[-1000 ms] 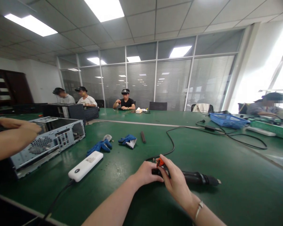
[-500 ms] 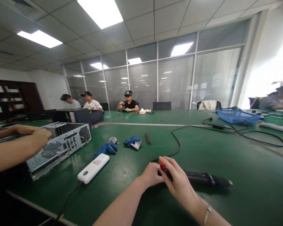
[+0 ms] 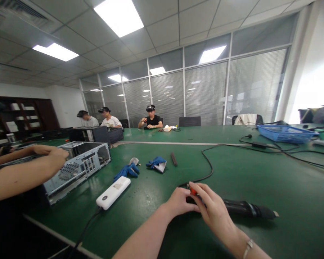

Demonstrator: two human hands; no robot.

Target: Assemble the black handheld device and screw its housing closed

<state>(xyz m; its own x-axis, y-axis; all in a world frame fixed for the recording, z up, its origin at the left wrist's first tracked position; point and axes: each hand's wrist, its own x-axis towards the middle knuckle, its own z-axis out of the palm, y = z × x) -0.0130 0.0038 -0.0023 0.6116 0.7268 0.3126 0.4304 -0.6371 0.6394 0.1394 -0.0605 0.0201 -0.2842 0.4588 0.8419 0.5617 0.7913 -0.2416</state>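
One green table (image 3: 162, 230) beneath bright ceiling lights (image 3: 120, 16), before glass partitions (image 3: 167, 93).

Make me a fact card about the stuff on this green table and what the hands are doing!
Left hand: at the end of the black tool
Right hand: pinching a red bit
Gloves: two, blue and pale
Beside one glove: white box with a cord
Left side: metal case, another person's arm over it
Far right: blue basket
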